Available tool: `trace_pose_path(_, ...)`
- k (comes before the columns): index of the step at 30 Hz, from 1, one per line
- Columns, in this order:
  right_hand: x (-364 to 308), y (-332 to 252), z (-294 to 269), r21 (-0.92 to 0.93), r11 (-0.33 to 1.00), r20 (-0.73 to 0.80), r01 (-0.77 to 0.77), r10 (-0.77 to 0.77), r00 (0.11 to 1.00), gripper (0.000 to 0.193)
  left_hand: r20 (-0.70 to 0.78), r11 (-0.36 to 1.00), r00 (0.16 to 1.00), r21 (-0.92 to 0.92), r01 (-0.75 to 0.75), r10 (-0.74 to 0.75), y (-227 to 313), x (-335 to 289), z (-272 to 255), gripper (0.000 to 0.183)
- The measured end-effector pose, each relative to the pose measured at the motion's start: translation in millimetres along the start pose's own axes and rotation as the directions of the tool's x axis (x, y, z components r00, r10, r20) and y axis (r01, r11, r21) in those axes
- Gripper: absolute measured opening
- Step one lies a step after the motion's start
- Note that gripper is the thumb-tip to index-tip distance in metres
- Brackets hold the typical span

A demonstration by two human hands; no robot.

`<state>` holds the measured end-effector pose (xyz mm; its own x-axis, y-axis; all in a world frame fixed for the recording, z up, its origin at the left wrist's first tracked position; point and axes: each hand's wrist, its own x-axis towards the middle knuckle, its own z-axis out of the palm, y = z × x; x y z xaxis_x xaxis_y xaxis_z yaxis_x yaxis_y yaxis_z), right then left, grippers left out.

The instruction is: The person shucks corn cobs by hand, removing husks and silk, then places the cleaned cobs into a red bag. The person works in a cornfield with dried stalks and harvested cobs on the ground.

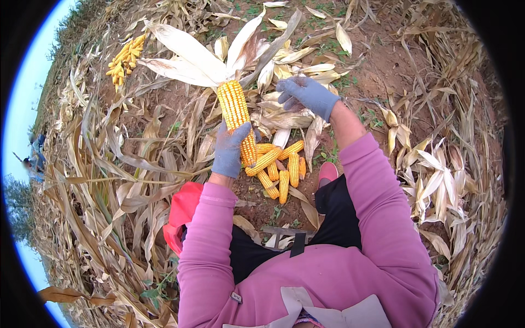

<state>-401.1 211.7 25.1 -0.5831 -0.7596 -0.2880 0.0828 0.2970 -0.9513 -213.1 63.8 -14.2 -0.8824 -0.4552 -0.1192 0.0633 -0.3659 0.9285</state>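
In a grey glove, my left hand (228, 150) is wrapped round the lower part of a yellow ear of corn (232, 104). The ear stands tilted, its kernels bare, and pale dry husk leaves (191, 57) fan out from its far end. To the right of the ear, apart from it, is my gloved right hand (309, 95). Its fingers are bent and spaced apart, with nothing seen in them. Below the hands a small pile of husked corn ears (284, 183) lies on the ground, between my legs.
Farther left lies another heap of yellow ears (126, 57). Dry stalks and leaves (147, 191) cover the left side, and loose husks (440, 180) lie at the right. Something red (186, 210) is beside my left forearm. People (36, 156) appear at the far left edge.
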Motion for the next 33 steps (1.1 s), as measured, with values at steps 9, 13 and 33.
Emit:
trace_pose_path(9, 8, 3, 29, 0.563, 0.822, 0.016, 0.089, -0.119, 0.993, 0.051, 0.151, 0.862, 0.984, 0.484, -0.154, 0.092, -19, -6, 12, 0.044)
trace_pose_path(13, 10, 6, 24, 0.593, 0.784, -0.046, 0.184, -0.195, 0.980, 0.059, 0.196, 0.720, 0.978, 0.667, -0.191, 0.078, -16, -10, 21, 0.054)
trace_pose_path(33, 21, 18, 24, 0.715, 0.693, -0.142, 0.095, 0.011, 0.990, 0.025, 0.138, 0.357, 0.990, 0.926, -0.122, -0.020, -20, -15, 31, 0.050)
